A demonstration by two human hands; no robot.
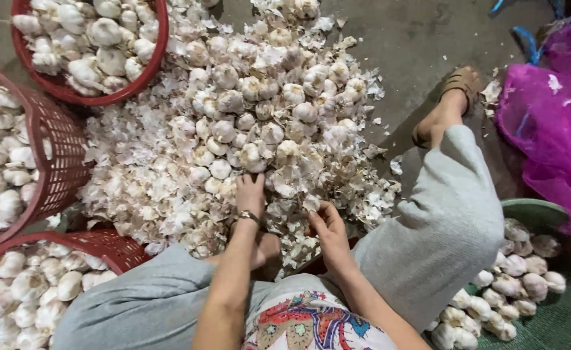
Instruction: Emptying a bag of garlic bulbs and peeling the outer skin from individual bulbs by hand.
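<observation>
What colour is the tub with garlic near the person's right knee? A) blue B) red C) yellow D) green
D: the tub holding garlic bulbs by the right knee is green, while the three baskets on the left side are red.

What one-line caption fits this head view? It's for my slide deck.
Seated person's left hand and right hand reach into a floor pile of garlic bulbs, among red baskets of garlic.

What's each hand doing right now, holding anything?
Left hand: palm down in the garlic pile; grip cannot be told.
Right hand: fingers curled at the pile's near edge; whether it holds a bulb cannot be told.
</observation>
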